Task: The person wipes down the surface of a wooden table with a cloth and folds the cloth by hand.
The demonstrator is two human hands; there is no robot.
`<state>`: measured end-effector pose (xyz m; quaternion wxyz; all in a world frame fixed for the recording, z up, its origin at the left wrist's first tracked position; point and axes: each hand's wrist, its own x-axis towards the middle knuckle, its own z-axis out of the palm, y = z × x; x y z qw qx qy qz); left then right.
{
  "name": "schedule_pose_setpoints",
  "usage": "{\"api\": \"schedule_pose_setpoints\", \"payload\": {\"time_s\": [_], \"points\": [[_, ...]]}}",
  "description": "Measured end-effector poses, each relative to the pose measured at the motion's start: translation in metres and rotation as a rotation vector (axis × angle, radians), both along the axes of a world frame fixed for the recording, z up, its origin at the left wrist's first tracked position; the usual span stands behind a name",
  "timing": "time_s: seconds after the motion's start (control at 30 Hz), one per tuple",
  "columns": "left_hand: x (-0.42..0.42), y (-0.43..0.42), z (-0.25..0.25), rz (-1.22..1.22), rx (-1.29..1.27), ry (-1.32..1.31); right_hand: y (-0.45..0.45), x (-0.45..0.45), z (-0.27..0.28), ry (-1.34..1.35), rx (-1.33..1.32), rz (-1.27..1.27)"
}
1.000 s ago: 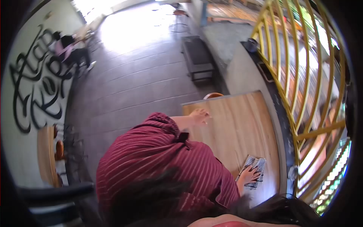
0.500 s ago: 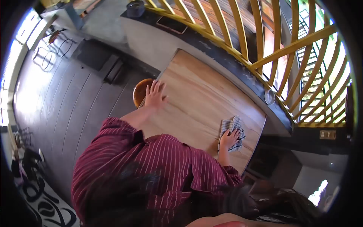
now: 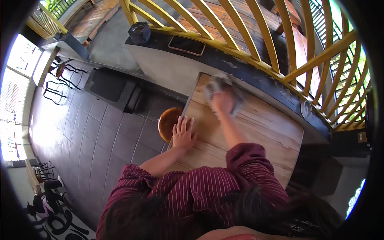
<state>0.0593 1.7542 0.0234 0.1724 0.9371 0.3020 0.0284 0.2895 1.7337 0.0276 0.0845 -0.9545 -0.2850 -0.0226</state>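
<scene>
My left hand (image 3: 185, 135) lies flat with fingers spread on the left edge of a wooden table (image 3: 264, 126), beside a round brown stool seat (image 3: 169, 125). It holds nothing. At the far left corner of the tabletop, my right hand (image 3: 223, 103) is on a striped cloth (image 3: 218, 83), blurred by motion. The cloth is bunched under and around that hand, against the wood. Its fingers are partly hidden by the blur.
A low wall ledge with yellow slats (image 3: 224, 28) runs along the table's far side. On the ledge are a phone (image 3: 187, 45), a dark square container (image 3: 139, 33) and a small glass dish (image 3: 306, 109). A black bench (image 3: 108, 89) stands on the tiled floor.
My right hand has carried the cloth from the table's right side to its far left corner. My left hand still rests by the left edge, and the head view has shifted.
</scene>
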Motion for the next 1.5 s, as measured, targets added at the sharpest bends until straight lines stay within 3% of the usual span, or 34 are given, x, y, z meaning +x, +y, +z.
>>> {"api": "schedule_pose_setpoints", "payload": {"time_s": [0.07,0.2,0.27,0.33,0.43,0.47,0.67,0.8,0.9,1.0,1.07,1.2,1.27,1.33,1.4,1.47,1.5], "points": [[0.001,0.001,-0.003,0.011,0.013,-0.002,0.046,-0.027,-0.028,-0.136,0.28,0.342],[0.0,0.0,-0.006,0.008,0.029,-0.004,0.045,-0.029,-0.031,-0.073,0.267,0.418],[0.001,0.0,0.0,0.005,0.008,0.034,0.013,-0.003,-0.019,0.171,0.087,0.221],[0.0,-0.001,0.001,0.011,-0.001,0.016,-0.043,0.019,-0.018,0.002,0.079,-0.014],[0.002,-0.001,0.0,0.002,0.004,-0.023,-0.166,0.039,-0.027,-0.037,0.12,-0.257],[0.002,-0.002,0.0,0.017,0.012,-0.006,-0.216,0.033,-0.031,-0.036,0.003,-0.346],[0.005,0.002,-0.007,0.009,0.066,-0.028,-0.437,-0.137,-0.03,-0.045,-0.075,-0.54],[-0.001,0.0,-0.015,0.011,0.086,0.054,-0.5,-0.219,-0.024,0.042,-0.068,-0.655],[0.003,-0.013,-0.027,0.056,0.152,0.13,-0.506,-0.22,-0.012,0.077,-0.069,-0.726],[-0.011,-0.044,-0.026,0.154,0.017,0.206,-0.517,-0.201,-0.021,0.043,-0.046,-0.702],[-0.035,-0.078,-0.026,0.068,-0.015,0.213,-0.52,-0.183,-0.023,0.056,-0.002,-0.689],[-0.074,-0.151,0.01,0.144,-0.126,0.251,-0.497,-0.154,-0.028,0.033,-0.008,-0.726],[-0.081,-0.191,0.027,0.221,-0.35,0.326,-0.475,-0.154,-0.015,0.194,0.027,-0.556],[-0.082,-0.225,0.015,0.173,-0.345,0.232,-0.449,-0.164,-0.022,0.267,0.173,-0.37],[-0.081,-0.263,-0.012,0.114,-0.349,0.145,-0.421,-0.169,-0.04,0.357,0.083,-0.196],[-0.081,-0.291,-0.033,-0.191,-0.051,-0.097,-0.408,-0.169,-0.109,0.445,0.276,0.005],[-0.086,-0.302,-0.031,-0.187,-0.051,-0.092,-0.413,-0.176,-0.104,0.451,0.274,0.009]]}}
